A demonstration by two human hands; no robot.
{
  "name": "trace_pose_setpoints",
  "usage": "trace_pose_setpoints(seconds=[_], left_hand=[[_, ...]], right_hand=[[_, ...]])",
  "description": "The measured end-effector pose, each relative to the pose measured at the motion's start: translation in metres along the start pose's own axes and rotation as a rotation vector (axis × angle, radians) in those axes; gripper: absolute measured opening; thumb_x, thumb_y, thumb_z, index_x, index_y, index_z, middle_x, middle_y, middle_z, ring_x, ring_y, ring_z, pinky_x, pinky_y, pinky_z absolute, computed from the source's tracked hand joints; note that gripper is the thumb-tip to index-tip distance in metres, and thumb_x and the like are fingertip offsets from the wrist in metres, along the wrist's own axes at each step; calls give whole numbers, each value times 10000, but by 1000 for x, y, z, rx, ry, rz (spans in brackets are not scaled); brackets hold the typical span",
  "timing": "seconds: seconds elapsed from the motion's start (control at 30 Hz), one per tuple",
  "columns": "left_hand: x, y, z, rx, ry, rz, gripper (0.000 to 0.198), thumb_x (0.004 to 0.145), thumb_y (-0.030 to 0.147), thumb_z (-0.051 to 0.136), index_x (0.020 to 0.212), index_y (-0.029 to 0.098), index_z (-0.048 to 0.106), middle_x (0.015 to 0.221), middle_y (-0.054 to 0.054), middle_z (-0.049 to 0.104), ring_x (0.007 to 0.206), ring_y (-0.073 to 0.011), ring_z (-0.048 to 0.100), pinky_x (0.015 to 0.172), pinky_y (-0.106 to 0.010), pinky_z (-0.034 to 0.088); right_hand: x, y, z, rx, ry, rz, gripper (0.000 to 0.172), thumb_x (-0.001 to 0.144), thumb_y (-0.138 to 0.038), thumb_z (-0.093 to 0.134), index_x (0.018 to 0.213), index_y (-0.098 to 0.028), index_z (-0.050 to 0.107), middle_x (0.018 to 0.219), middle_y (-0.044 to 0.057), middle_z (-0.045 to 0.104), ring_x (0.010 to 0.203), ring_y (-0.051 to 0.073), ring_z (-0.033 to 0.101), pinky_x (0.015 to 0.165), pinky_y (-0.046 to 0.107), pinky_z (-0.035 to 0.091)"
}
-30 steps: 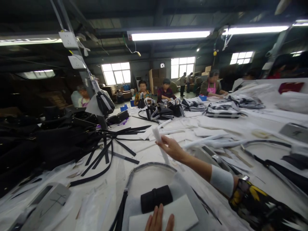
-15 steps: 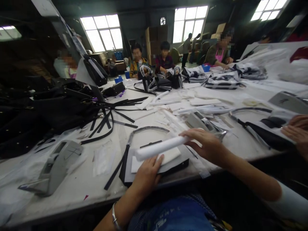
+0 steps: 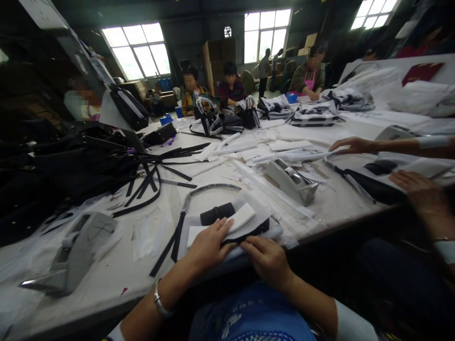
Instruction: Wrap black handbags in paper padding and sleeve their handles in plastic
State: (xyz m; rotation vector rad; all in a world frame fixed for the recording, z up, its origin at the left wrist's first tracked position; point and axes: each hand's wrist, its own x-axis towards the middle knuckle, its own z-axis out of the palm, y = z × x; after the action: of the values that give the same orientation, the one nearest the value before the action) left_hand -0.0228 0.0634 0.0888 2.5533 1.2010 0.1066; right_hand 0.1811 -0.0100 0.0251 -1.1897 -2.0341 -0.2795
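A black handbag (image 3: 177, 237) with a wrapped handle (image 3: 213, 186) lies at the table's front edge, with white sheeting over it. My left hand (image 3: 209, 241) rests on a white foam piece (image 3: 242, 217) on the bag, fingers stretched out. My right hand (image 3: 268, 260) has its curled fingertips at the bag's black front edge (image 3: 259, 230), gripping it; the fingers' undersides are hidden. Just beyond my left hand lies a dark cylindrical piece (image 3: 217, 213).
Grey tape dispensers stand at left (image 3: 76, 253) and right (image 3: 292, 181). Black straps (image 3: 156, 177) and a pile of black bags (image 3: 64, 175) lie on the left. At right, a co-worker's hands (image 3: 419, 192) work over another bag. Other people sit across the table.
My right hand has let go of the white roll and come down to the bag's front edge. The dark cylindrical piece shows more fully. The co-worker's one arm now reaches out across the table.
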Motion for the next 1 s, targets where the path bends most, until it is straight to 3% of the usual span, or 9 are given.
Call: trace_pose_setpoints(seconds=[0.13, 0.23, 0.33, 0.4, 0.5, 0.57, 0.67, 0.83, 1.0], left_hand=[[-2, -3, 7, 2, 15, 14, 834, 835, 536, 653, 1507, 150, 345, 1546, -189, 386, 1415, -366, 373, 1104, -490, 413], [-3, -4, 19, 40, 64, 21, 806, 823, 355, 703, 1509, 165, 326, 1553, -194, 371, 1425, -362, 357, 1108, -508, 407], [-5, -1, 32, 103, 124, 18, 742, 826, 133, 641, 1502, 172, 337, 1548, -205, 375, 1429, -360, 350, 1126, -534, 377], [-6, 1, 39, 141, 152, 25, 728, 828, 82, 608, 1500, 169, 342, 1546, -220, 369, 1429, -371, 343, 1127, -546, 370], [-7, 3, 44, 193, 180, 35, 709, 844, 62, 570, 1504, 195, 346, 1542, -224, 373, 1421, -380, 354, 1114, -547, 382], [-7, 4, 46, 220, 196, 35, 729, 841, 44, 552, 1512, 232, 336, 1549, -215, 366, 1422, -375, 356, 1109, -547, 385], [-6, 10, 48, 256, 209, 11, 738, 833, 17, 516, 1506, 269, 349, 1571, -184, 339, 1440, -366, 326, 1110, -559, 375], [-2, 32, 54, 309, 237, -39, 564, 914, 107, 424, 1475, 148, 381, 1589, -148, 317, 1482, -344, 232, 1137, -652, 279], [2, 39, 61, 316, 268, -87, 486, 965, 125, 371, 1447, 159, 427, 1535, -134, 426, 1449, -325, 325, 1146, -638, 286]], right_hand=[[9, -5, 24, 62, 67, -6, 170, 971, -178, 536, 1011, -174, 701, 897, 71, 739, 775, 194, 685, 692, 318, 519], [7, -5, 28, 132, 72, -52, 178, 979, -184, 531, 1032, -171, 700, 922, 76, 744, 805, 188, 695, 716, 308, 551], [6, 2, 14, 219, 26, -118, 251, 991, -129, 465, 1101, -175, 687, 972, 71, 748, 844, 168, 699, 750, 285, 573], [10, 12, -2, 250, -10, -206, 310, 990, -97, 443, 1210, -171, 648, 1057, 73, 745, 952, 168, 694, 871, 310, 565], [21, 36, -24, 124, -120, -264, 450, 976, -72, 458, 1406, -192, 514, 1312, 85, 652, 1260, 216, 565, 1128, 455, 398], [26, 54, -28, 12, -217, -256, 515, 970, -75, 470, 1466, -214, 448, 1426, 80, 563, 1371, 257, 456, 1181, 529, 296], [23, 73, -17, 1, -241, -244, 475, 969, -96, 477, 1426, -223, 506, 1375, 59, 610, 1313, 257, 518, 1149, 505, 357], [6, 78, 5, 81, -109, -146, 421, 947, -83, 500, 1313, -255, 618, 1249, 36, 696, 1190, 225, 609, 1064, 446, 457], [9, 72, -5, 133, -151, -107, 472, 942, -61, 504, 1361, -267, 574, 1297, 37, 668, 1253, 237, 574, 1105, 492, 422]])
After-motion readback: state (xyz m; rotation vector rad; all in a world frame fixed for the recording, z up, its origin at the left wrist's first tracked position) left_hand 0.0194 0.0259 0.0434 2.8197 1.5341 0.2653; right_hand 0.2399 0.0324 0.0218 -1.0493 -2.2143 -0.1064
